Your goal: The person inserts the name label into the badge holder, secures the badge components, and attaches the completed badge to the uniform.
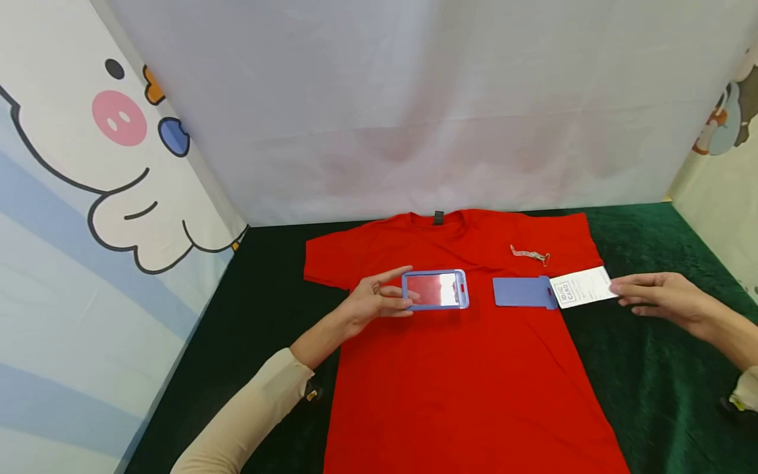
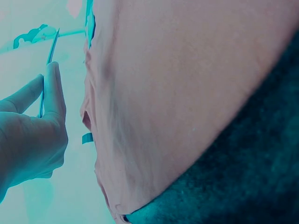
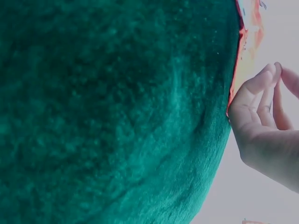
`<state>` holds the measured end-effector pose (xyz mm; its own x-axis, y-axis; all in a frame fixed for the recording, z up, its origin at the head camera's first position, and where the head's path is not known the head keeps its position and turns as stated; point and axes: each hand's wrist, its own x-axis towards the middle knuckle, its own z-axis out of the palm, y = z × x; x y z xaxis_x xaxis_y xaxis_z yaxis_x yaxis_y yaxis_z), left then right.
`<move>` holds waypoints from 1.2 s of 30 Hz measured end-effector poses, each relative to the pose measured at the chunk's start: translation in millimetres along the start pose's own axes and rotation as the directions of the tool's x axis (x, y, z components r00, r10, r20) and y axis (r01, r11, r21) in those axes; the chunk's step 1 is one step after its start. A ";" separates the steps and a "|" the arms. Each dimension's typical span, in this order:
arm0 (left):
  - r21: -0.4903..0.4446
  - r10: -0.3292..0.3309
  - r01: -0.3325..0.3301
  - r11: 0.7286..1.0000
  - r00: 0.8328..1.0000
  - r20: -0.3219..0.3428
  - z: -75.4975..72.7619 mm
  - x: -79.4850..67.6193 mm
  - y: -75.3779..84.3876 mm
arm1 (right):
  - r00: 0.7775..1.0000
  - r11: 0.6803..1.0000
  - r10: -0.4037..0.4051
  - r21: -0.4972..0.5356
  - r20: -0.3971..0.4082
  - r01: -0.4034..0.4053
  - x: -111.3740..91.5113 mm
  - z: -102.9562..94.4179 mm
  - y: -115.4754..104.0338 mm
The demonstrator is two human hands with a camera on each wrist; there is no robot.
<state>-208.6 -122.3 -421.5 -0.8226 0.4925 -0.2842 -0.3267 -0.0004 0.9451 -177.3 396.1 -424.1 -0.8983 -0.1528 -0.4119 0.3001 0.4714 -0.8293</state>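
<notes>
Well in from the left edge of the red shirt (image 1: 450, 382), the left grip (image 1: 379, 297) pinches the left end of a stiff-looking blue frame (image 1: 435, 290) with a clear window, its long axis sideways. Right of it a flat blue panel (image 1: 521, 292) lies on the shirt; beyond, across the shirt's right edge, a thin white card (image 1: 585, 287) runs nearly in line, its right end pinched by the nearer right grip (image 1: 672, 297) above the velvety green desk (image 1: 663, 395).

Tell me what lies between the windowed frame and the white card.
The blue plate lies on the shirt between frame and card. The head view shows it, with only red cloth between frame and plate.
</notes>
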 end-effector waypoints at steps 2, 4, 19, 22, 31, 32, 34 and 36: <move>-0.002 0.002 -0.002 1.000 1.000 0.004 0.2 -0.1 -0.3 | 1.000 1.000 0.002 -0.026 0.027 -0.001 2.8 1.9 -1.1; -0.005 0.000 0.000 1.000 1.000 0.008 0.3 -0.1 -0.2 | 0.998 0.998 0.003 -0.058 0.057 0.000 5.5 1.9 -2.5; 0.007 -0.012 0.012 1.000 1.000 0.004 -1.0 0.8 -1.7 | 0.990 0.859 -0.089 -0.495 0.110 0.132 26.6 -15.8 -9.8; 0.006 -0.014 0.014 1.000 1.000 0.003 -1.0 1.1 -1.7 | 0.986 0.845 -0.157 -0.508 0.060 0.166 28.0 -10.9 -5.2; 0.009 -0.007 0.007 1.000 1.000 0.013 0.8 3.4 -0.3 | 0.967 0.815 -0.220 -0.568 -0.124 0.113 10.2 -7.5 -2.1; 0.009 -0.006 0.005 1.000 1.000 0.016 1.0 3.7 -0.2 | 0.969 0.811 -0.206 -0.577 -0.134 0.093 5.6 -7.3 -1.3; 0.010 -0.005 0.005 1.000 1.000 0.021 1.3 4.3 0.1 | 0.977 0.807 -0.167 -0.588 -0.134 0.057 -3.5 -5.2 2.5; 0.011 -0.005 0.005 1.000 1.000 0.022 1.2 4.7 0.3 | 0.983 0.804 -0.136 -0.593 -0.126 0.035 -11.5 -0.7 7.9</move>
<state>-212.0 -118.9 -422.3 -0.8106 0.5113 -0.2853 -0.3254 0.0118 0.9455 -164.8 402.2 -425.6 -0.9639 -0.1045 -0.2448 0.0198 0.8889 -0.4576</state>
